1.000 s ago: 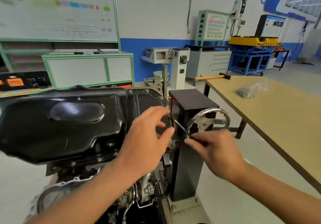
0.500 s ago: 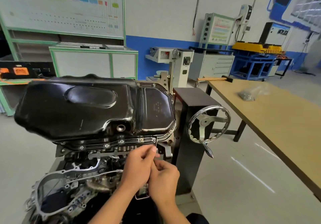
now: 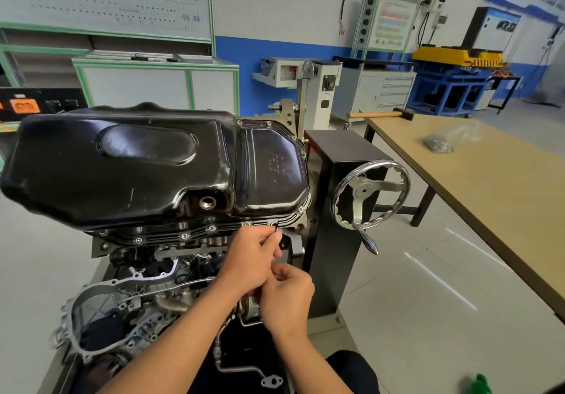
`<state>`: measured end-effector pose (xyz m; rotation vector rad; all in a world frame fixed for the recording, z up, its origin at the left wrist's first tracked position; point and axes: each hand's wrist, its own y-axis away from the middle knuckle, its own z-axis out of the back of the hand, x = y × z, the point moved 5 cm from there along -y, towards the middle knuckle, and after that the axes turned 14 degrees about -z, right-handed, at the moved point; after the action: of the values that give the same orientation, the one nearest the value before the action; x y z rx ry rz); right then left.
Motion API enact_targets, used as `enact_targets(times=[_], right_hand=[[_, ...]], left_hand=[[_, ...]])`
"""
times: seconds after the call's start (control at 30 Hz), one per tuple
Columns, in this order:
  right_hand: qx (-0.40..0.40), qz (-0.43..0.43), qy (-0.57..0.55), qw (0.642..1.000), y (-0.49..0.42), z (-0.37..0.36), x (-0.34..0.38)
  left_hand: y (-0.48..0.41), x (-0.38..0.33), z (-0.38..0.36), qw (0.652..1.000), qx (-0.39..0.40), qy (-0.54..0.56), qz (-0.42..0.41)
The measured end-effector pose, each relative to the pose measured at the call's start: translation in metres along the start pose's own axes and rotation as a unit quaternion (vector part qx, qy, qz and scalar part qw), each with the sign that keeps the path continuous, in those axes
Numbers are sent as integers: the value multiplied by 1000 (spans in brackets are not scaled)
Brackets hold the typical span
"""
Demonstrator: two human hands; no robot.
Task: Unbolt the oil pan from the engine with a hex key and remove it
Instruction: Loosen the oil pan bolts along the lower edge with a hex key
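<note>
The black oil pan (image 3: 146, 164) sits on top of the upturned engine (image 3: 146, 286), held on a stand. Small bolts run along its near flange (image 3: 211, 229). A thin hex key (image 3: 276, 231) stands upright with its tip in a bolt at the flange's right end. My left hand (image 3: 249, 257) pinches the key's upper part just below the flange. My right hand (image 3: 287, 297) is closed around the key's lower end, right under the left hand. Most of the key is hidden by my fingers.
A black stand column (image 3: 336, 210) with a chrome handwheel (image 3: 371, 198) is right of the engine. A wooden table (image 3: 489, 186) at the right carries a hammer (image 3: 379, 114) and a plastic bag of parts (image 3: 440, 143). Cabinets and machines line the back wall.
Both hands dropped from the pan's right end by the stand column to the near flange. They now hold the hex key in a bolt there; the camera moved closer.
</note>
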<state>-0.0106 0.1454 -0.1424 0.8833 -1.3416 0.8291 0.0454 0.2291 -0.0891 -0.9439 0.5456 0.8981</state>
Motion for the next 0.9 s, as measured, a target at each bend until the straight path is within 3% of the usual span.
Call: enact_targets(times=[0.2, 0.73, 0.9], right_hand=[[81, -13, -38, 996, 7, -13, -3], [75, -44, -106, 991, 7, -54, -6], [87, -38, -113, 989, 5, -46, -11]], left_hand=[[-4, 2, 8, 999, 24, -37, -7], [-12, -7, 22, 976, 81, -184, -89], [-10, -6, 16, 976, 80, -188, -76]])
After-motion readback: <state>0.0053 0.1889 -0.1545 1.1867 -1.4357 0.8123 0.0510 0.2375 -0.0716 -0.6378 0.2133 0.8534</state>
